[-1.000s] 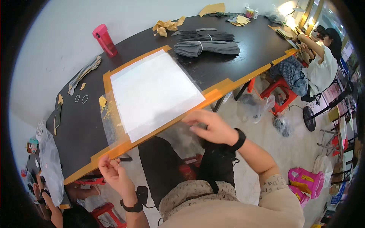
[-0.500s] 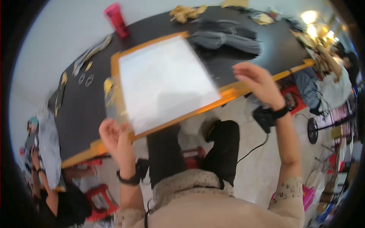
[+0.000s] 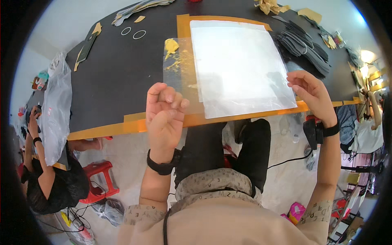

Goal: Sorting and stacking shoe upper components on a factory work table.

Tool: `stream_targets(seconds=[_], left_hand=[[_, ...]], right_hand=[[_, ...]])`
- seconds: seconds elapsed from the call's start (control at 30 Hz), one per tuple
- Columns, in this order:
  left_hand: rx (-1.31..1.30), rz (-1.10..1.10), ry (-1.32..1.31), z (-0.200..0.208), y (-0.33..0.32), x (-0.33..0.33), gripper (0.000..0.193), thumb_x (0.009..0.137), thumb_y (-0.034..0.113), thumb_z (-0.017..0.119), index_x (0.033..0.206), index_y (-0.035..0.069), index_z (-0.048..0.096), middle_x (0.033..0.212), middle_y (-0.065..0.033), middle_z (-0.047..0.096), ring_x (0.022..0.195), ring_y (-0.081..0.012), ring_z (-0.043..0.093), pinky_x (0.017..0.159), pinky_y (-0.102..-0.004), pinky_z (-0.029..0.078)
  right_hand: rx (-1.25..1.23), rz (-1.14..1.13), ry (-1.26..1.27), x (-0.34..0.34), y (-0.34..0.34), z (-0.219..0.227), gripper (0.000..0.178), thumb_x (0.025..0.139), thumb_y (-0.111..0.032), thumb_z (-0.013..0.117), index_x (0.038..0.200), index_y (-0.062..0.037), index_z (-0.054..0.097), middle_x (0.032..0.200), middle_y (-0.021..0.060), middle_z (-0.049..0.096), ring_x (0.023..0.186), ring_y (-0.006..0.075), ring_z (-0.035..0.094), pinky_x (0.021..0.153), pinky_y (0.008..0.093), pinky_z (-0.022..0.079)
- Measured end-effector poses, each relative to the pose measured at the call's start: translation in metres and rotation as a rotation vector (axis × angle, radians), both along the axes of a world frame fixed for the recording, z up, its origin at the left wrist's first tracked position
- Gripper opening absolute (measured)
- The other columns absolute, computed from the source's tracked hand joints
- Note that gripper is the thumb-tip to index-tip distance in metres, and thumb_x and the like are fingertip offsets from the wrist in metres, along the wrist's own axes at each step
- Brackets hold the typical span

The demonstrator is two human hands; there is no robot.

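Note:
White sheets (image 3: 237, 57) lie on the dark table, with a glossy, film-like layer along their near edge. Just left of the near-left corner is my left hand (image 3: 165, 122), palm up, its fingers loosely curled and nothing visible in them. My right hand (image 3: 310, 92) hovers at the near-right corner, fingers half bent and apart from the thumb; whether the fingertips touch the sheet I cannot tell. Beside the sheets, on the left, a clear plastic piece (image 3: 171, 69) carries a thick yellow smear (image 3: 171, 47).
Tan tape (image 3: 134, 126) runs along the table's near edge. A tied bundle of grey strips (image 3: 304, 47) lies right of the sheets. Two white rings (image 3: 139, 34) and a dark green, blade-shaped tool (image 3: 86, 48) are at left. A co-worker's arm (image 3: 43, 171) shows at far left.
The view has swung, so the table's things sit further right in it. My left hand has turned palm up; my right hand is now close to the sheets' corner.

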State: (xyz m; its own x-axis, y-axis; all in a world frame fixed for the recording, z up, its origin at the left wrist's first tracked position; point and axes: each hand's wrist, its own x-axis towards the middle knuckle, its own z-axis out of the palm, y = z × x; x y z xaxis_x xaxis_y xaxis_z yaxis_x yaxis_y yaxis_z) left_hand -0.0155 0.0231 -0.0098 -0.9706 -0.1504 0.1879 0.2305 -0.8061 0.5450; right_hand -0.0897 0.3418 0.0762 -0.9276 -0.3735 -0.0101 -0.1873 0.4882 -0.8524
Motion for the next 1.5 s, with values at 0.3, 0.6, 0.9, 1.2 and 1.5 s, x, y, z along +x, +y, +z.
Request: stream_targets(seconds=[0.3, 0.6, 0.9, 1.2, 1.5], left_hand=[[0.044, 0.003, -0.024, -0.011, -0.015, -0.014, 0.037, 0.078, -0.009, 0.047, 0.112, 0.007, 0.045, 0.086, -0.0001, 0.041, 0.072, -0.0094, 0.040, 0.067, -0.0255, 0.038], [-0.056, 0.049, 0.027, -0.010, -0.011, -0.008, 0.038, 0.076, -0.009, 0.045, 0.111, 0.005, 0.044, 0.087, -0.0017, 0.039, 0.081, -0.0110, 0.047, 0.095, -0.0331, 0.041], [-0.053, 0.027, 0.123, -0.016, -0.019, -0.009, 0.042, 0.073, -0.013, 0.042, 0.111, 0.003, 0.044, 0.088, -0.0031, 0.042, 0.085, -0.0129, 0.047, 0.099, -0.0370, 0.038], [-0.278, 0.041, 0.018, -0.021, -0.015, -0.015, 0.035, 0.080, -0.006, 0.049, 0.113, 0.004, 0.042, 0.085, -0.0010, 0.037, 0.084, -0.0124, 0.044, 0.084, -0.0276, 0.040], [-0.395, 0.100, -0.118, -0.010, -0.007, -0.009, 0.028, 0.076, -0.014, 0.049, 0.089, 0.009, 0.041, 0.080, 0.0006, 0.033, 0.070, -0.0091, 0.037, 0.074, -0.0232, 0.038]], right_hand=[[0.081, 0.110, 0.001, -0.027, -0.029, -0.005, 0.023, 0.084, -0.006, 0.054, 0.106, -0.0002, 0.054, 0.098, 0.0019, 0.057, 0.089, 0.0082, 0.053, 0.082, 0.0232, 0.042], [0.051, 0.235, 0.058, -0.008, -0.044, -0.014, 0.021, 0.085, -0.009, 0.055, 0.104, -0.0007, 0.056, 0.095, 0.0027, 0.058, 0.086, 0.0096, 0.053, 0.080, 0.0248, 0.043], [0.060, 0.159, 0.069, 0.023, -0.011, -0.008, 0.019, 0.084, -0.008, 0.055, 0.101, 0.0001, 0.056, 0.097, 0.0036, 0.057, 0.088, 0.0103, 0.054, 0.080, 0.0251, 0.044], [0.139, 0.067, 0.138, -0.006, 0.057, -0.013, 0.020, 0.080, -0.007, 0.057, 0.099, 0.0003, 0.056, 0.090, 0.0064, 0.057, 0.082, 0.0123, 0.056, 0.074, 0.0254, 0.046], [0.298, -0.314, 0.327, -0.104, 0.159, -0.003, 0.020, 0.077, -0.014, 0.058, 0.093, -0.0015, 0.059, 0.078, 0.0102, 0.062, 0.075, 0.0212, 0.060, 0.068, 0.0312, 0.048]])
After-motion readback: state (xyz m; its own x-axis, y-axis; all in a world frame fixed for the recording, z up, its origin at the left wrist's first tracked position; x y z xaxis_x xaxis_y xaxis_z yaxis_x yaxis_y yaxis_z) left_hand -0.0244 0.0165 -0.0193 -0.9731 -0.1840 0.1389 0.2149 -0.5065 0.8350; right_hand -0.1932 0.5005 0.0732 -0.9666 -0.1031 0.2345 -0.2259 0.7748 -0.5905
